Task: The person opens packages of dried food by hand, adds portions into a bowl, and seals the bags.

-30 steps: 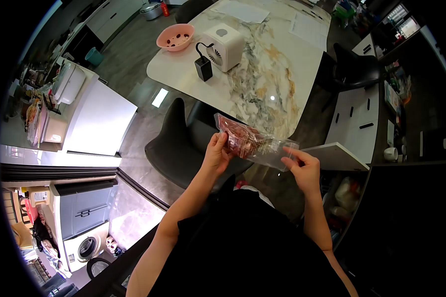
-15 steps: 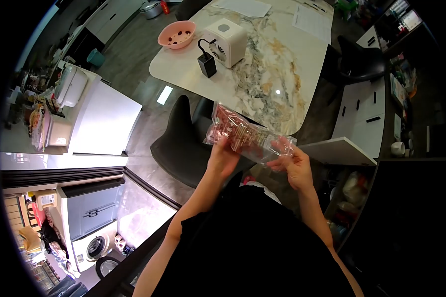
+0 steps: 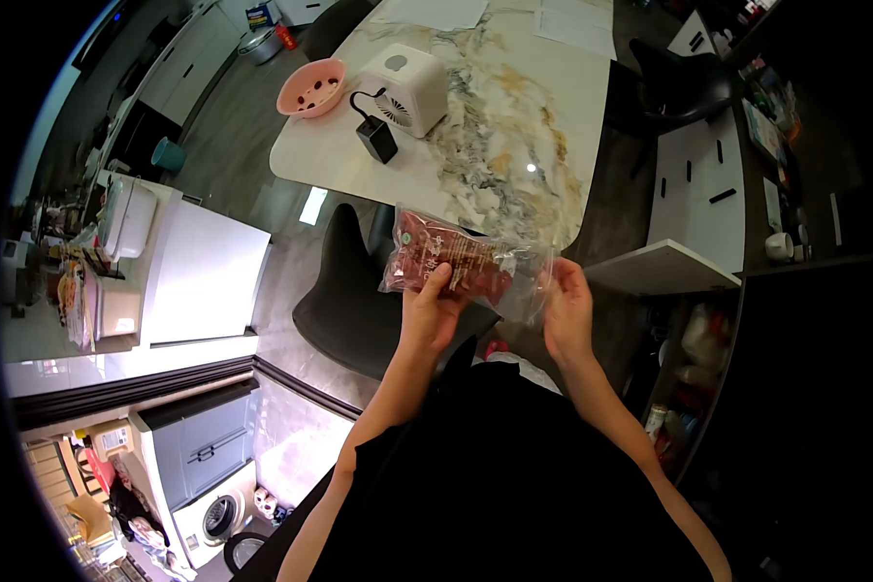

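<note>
A clear plastic bag (image 3: 446, 254) with reddish contents and printed lettering is held between my two hands, in front of the table's near edge. My left hand (image 3: 434, 308) grips its lower left part, thumb on the printed face and fingers behind it. At the bag's right end, my right hand (image 3: 567, 303) pinches the clear, slack plastic. What exactly the red contents are, I cannot make out.
Beyond the bag stands a marble-patterned table (image 3: 514, 116) with a white fan (image 3: 407, 87), a black adapter (image 3: 376, 141) and a pink basin (image 3: 312, 89). A dark chair (image 3: 344, 310) is close on the left. At right, a cabinet door (image 3: 664, 267) hangs open.
The bag has turned so its printed face and red contents show more fully. My right hand has shifted its hold at the bag's right end. The view has swung slightly.
</note>
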`<state>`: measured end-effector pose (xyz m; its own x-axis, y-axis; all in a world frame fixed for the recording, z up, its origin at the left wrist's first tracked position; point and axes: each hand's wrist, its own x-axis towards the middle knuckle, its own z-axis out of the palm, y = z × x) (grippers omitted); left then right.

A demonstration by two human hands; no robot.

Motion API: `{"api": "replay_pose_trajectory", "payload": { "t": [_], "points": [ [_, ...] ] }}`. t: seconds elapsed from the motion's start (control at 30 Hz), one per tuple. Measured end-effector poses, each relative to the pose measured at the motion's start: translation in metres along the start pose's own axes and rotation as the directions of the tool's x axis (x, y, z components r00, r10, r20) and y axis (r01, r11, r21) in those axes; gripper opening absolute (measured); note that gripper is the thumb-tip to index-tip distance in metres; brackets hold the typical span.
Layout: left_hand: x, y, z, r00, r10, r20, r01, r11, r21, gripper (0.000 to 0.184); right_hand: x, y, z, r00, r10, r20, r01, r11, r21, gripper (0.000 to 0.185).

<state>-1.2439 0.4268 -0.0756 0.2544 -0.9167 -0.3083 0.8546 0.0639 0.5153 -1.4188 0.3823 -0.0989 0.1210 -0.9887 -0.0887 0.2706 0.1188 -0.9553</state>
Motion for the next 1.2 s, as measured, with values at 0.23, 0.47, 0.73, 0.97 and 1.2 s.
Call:
{"api": "replay_pose_trajectory", "payload": {
  "t": [0.23,0.47,0.73,0.97,1.2],
  "points": [
    [-0.007,0.009,0.014,0.985,0.174,-0.015,-0.165,0.956,0.241,0.038,0.010,0.015,0.017,0.916,0.399,0.036,-0.321,0.676,0.663,0.022],
    [-0.001,0.013,-0.005,0.981,0.179,-0.078,-0.155,0.957,0.244,0.033,0.010,0.023,0.028,0.854,0.512,0.096,-0.437,0.602,0.668,0.027],
    [0.004,0.015,-0.029,0.982,0.032,-0.184,-0.016,0.996,0.089,0.032,0.003,0.005,0.028,0.843,0.512,0.162,-0.479,0.580,0.659,0.033],
    [0.007,0.011,-0.041,0.977,-0.077,-0.198,0.073,0.997,-0.027,0.030,0.003,0.006,0.011,0.876,0.392,0.281,-0.468,0.549,0.692,0.035],
    [0.007,0.008,-0.035,0.978,-0.073,-0.193,0.079,0.997,0.019,0.030,-0.007,-0.005,0.012,0.880,0.307,0.362,-0.462,0.724,0.512,0.056]
  ]
}}
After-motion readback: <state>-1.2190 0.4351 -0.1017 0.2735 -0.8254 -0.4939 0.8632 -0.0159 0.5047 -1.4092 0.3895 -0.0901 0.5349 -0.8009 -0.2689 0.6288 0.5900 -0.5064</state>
